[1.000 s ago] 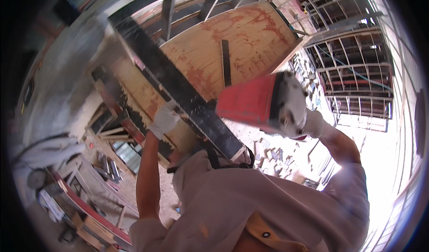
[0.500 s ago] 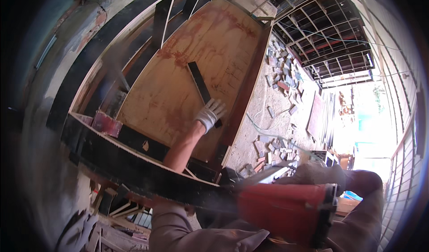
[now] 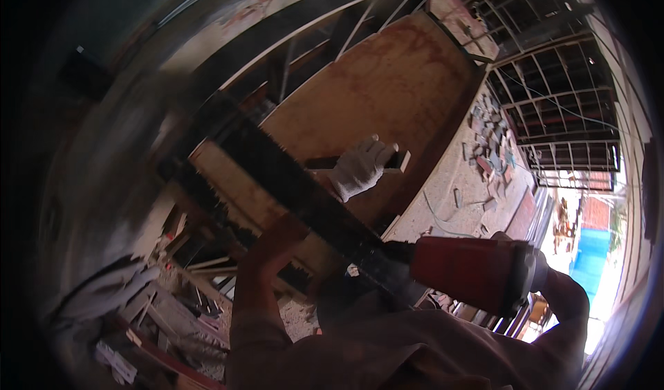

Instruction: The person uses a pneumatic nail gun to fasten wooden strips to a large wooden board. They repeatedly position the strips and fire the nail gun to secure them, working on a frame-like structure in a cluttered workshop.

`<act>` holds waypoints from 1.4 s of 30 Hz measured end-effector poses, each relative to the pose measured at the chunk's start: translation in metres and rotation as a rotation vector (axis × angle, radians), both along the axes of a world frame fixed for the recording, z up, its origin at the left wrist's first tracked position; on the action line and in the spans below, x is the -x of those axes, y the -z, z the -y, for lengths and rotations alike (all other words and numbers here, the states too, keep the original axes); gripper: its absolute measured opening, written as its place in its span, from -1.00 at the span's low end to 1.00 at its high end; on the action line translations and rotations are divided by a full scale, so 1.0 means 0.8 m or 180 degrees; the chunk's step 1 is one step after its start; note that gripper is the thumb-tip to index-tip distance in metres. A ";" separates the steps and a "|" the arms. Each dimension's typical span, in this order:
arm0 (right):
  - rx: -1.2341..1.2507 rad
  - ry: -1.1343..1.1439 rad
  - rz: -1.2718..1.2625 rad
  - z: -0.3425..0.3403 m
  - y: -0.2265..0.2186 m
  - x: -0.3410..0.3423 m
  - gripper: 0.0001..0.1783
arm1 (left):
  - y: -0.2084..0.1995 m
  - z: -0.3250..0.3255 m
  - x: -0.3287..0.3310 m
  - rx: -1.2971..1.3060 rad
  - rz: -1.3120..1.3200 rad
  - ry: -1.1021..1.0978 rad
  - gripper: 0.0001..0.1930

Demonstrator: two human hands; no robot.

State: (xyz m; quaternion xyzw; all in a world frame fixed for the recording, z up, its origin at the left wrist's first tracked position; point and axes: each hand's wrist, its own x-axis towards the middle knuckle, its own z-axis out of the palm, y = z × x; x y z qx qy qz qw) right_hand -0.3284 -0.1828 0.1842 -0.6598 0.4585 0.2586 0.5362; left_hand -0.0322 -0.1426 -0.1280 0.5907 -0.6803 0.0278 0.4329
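Note:
My left hand (image 3: 356, 172), in a pale work glove, grips a short black-faced wooden strip (image 3: 396, 162) over a large brown plywood panel (image 3: 387, 79). Its fingers fold over the strip, which lies sideways with a pale cut end to the right. My left forearm passes behind a long black board (image 3: 277, 175) that crosses in front of the panel. A red nail gun (image 3: 460, 269) is in my right hand (image 3: 541, 271), at the lower right. The tool's body hides most of that hand. Its nose points left, near the right end of the black board.
Scattered brick and block pieces (image 3: 491, 137) lie on the floor to the right. A dark panel with a grid of battens (image 3: 570, 106) stands beyond them. Wood scraps (image 3: 214, 265) lie at the lower left, near a grey cloth (image 3: 104, 293). A rough wall rises at upper left.
The view has turned. My left hand has gone from lying spread over the strip to gripping it, and the strip has swung from slanted to nearly crosswise. The nail gun stays in my right hand.

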 end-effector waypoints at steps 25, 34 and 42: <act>0.0995 -0.0961 0.0662 -0.009 0.017 -0.044 -0.71 | -0.041 -0.178 -0.104 0.0830 -0.3091 -0.1358 -0.73; 0.0654 -0.1103 0.0954 -0.023 -0.025 -0.191 -0.83 | -0.040 -0.171 -0.098 0.0454 -0.2655 -0.2248 -0.79; 0.0346 -0.1153 0.1198 -0.004 -0.018 -0.231 -0.91 | -0.034 -0.147 -0.166 0.0410 -0.2506 -0.1894 -0.69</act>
